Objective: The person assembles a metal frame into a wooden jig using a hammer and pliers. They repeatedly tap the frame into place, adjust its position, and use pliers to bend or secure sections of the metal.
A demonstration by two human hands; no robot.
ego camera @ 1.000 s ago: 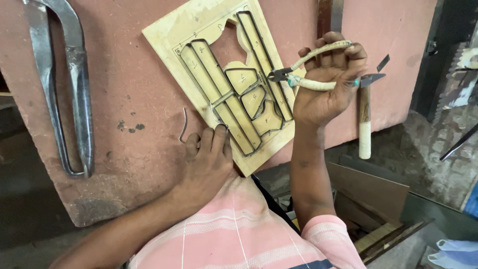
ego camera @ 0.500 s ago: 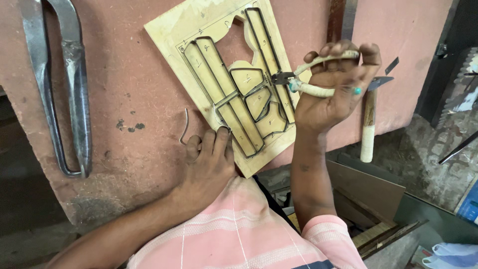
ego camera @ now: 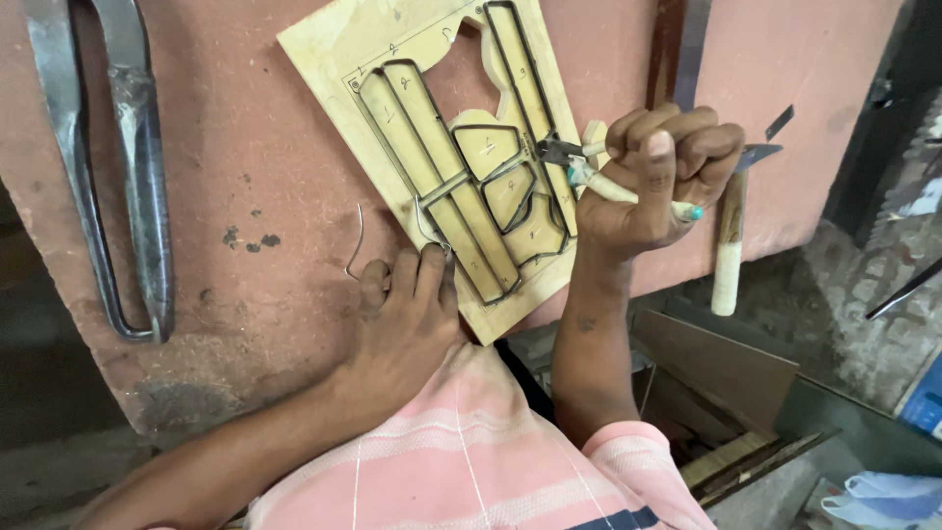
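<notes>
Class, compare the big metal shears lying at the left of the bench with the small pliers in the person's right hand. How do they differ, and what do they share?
The shears are much larger than the pliers. The shears are bare dull metal throughout; the pliers have pale covered handles. The shears lie untouched on the reddish bench; the pliers are gripped by the right hand, their tip at the metal strip on the wooden board. Both are two-handled pivoting hand tools.

Single head-worn view, looking steeply down, close over the reddish worktable [ego camera: 245, 177], floor at right edge

packages: blue box corner [ego camera: 924, 397] | far right (labels, screens: none)
</notes>
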